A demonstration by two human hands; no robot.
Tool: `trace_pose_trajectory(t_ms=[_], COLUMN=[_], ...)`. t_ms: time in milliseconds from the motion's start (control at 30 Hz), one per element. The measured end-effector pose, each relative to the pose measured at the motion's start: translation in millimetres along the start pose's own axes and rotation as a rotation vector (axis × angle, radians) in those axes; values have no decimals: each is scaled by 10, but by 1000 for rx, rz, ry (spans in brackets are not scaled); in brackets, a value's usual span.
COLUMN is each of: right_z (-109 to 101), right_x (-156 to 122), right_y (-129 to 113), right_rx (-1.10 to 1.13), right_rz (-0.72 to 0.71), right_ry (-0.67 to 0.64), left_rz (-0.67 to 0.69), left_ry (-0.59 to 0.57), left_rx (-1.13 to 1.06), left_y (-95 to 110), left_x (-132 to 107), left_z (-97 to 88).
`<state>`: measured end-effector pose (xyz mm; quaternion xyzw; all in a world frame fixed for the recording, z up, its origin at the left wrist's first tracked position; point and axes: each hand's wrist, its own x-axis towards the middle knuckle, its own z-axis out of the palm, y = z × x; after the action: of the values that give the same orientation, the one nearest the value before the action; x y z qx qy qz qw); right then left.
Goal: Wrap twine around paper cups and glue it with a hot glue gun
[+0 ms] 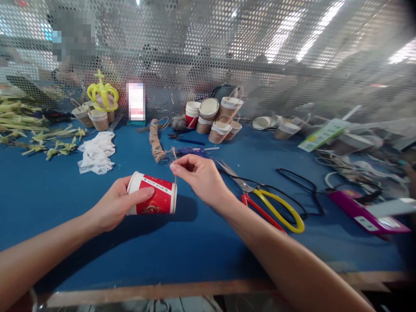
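Observation:
My left hand (120, 199) is wrapped round a red and white paper cup (159, 197), which lies on its side in the air above the blue table. Between the thumb and forefinger of my right hand (198, 175) a thin strand of twine (176, 178) is pinched at the cup's right end. That strand runs along the cup's end rim. Behind my right hand lies a bundle of brown twine (156, 141), and a blue glue gun (195, 151) rests beside it. Large scissors (260, 195) with one red and one yellow handle lie right of my right wrist, blades apart.
Twine-wrapped cups (219, 131) stand in a group at the back. A white cloth (97, 151), a yellow crown-shaped piece (102, 93) and dry plant husks (19, 115) are at the left. On the right lie a black cable (297, 175) and a purple box (360, 212). Perforated metal mesh (182, 43) rises behind.

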<state>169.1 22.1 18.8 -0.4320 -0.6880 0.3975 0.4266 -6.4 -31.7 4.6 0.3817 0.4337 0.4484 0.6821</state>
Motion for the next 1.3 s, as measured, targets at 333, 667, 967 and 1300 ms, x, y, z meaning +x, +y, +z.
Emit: trace_pose_trajectory(t_ms=[333,667,967,1300], right_z=[28,65,84,95], right_x=[4,-6,22,18], right_y=[66,65,156,143], right_rx=[23,104,188,267], right_rz=[33,93,201,269], right_ry=[-70,-79,-117,-138], left_rz=[45,66,-13,-42], left_ry=[51,79,119,171], left_rx=[-16,-28,-143,-179], left_y=[-5,-3,39,45], left_x=[1,6,39,35], left_z=[-12,-20,30,57])
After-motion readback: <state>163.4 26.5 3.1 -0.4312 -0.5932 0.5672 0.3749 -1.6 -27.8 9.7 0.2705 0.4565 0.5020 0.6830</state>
